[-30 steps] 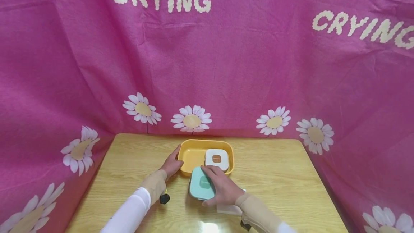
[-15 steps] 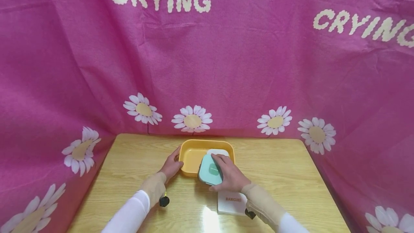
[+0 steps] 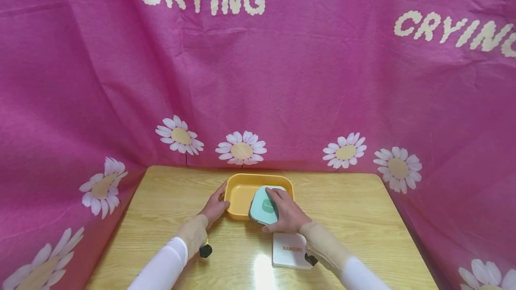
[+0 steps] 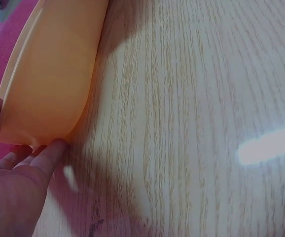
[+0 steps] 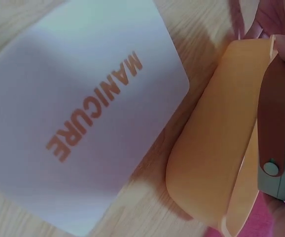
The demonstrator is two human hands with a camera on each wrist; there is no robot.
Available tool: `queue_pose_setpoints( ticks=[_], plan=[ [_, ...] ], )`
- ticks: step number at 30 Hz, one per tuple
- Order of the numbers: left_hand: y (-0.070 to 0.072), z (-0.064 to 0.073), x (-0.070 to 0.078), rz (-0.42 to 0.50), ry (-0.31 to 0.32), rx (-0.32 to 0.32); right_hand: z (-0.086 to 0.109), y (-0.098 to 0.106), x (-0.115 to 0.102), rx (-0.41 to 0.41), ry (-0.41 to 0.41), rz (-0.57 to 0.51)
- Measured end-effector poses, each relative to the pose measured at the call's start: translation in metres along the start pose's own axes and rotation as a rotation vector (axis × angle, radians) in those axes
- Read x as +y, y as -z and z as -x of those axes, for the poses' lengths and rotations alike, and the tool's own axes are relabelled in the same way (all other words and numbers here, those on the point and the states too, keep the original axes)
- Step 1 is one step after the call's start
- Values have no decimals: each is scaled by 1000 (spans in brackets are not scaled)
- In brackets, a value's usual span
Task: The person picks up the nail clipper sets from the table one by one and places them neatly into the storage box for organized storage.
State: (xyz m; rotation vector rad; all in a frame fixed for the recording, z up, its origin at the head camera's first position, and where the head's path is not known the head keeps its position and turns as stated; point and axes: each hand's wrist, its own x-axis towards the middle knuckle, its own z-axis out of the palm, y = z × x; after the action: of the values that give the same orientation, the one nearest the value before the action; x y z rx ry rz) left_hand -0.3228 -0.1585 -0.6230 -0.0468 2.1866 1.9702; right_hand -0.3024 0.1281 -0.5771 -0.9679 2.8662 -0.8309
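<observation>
With its thumb over the rim and fingers along the outside, my left hand (image 3: 215, 206) grips the left end of a yellow bin (image 3: 238, 214). The left wrist view shows those fingers (image 4: 49, 160) against the bin's outer wall. My right hand (image 3: 289, 214) holds a mint-green square case (image 3: 261, 208), tilted, over the bin's front right rim. A brown strap (image 5: 274, 113) with a snap runs along the case's side in the right wrist view. Behind the mint case, a white case in the bin is almost wholly hidden.
A flat white box (image 3: 287, 254) printed MANICURE lies on the wooden table (image 3: 342, 218), in front of the bin and under my right wrist. A pink curtain (image 3: 298, 79) with daisies hangs around the table's back and sides.
My right hand has carried the mint case away from me and to the right, from in front of the bin to over its rim. The left hand keeps its grip on the bin.
</observation>
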Motion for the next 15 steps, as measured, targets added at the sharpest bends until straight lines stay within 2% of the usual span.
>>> queue_pose_setpoints(
  ticks=[5, 10, 15],
  plan=[
    [3, 0, 0, -17, -5, -3, -13, -2, -1, -12, -40, -7],
    [5, -1, 0, -21, -1, 0, -31, -5, -1, 4, -22, 2],
    [5, -1, 1, -17, 6, -27, -41, -6, 0, -18, -24, 44]
  ],
)
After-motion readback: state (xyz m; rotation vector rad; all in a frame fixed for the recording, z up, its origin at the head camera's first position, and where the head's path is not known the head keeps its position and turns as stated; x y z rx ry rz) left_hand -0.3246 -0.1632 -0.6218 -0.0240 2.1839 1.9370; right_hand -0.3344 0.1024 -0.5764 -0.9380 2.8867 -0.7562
